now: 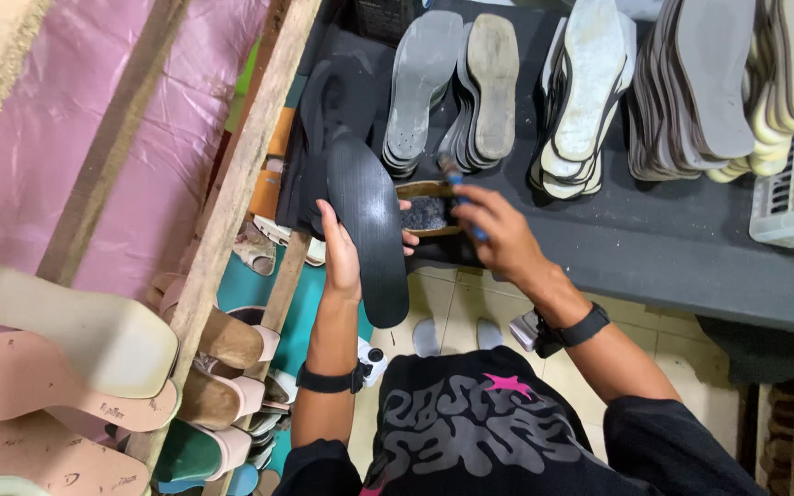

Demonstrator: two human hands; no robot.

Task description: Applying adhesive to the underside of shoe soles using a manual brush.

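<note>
Left hand (342, 253): clamped on left edge of black sole (368, 234), held over desk (654, 243) front edge. Right of sole: small glue tin (427, 213). Further right: right hand (500, 234), closed around blue-handled brush (459, 188). Risk: loose grip tilts sole, smearing glue. Sole long axis near-vertical in view, one end pointing away toward desk.

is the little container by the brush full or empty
Not empty: the small container on the dark table shows dark, glistening contents inside its rim. How deep they go, cannot tell.
</note>
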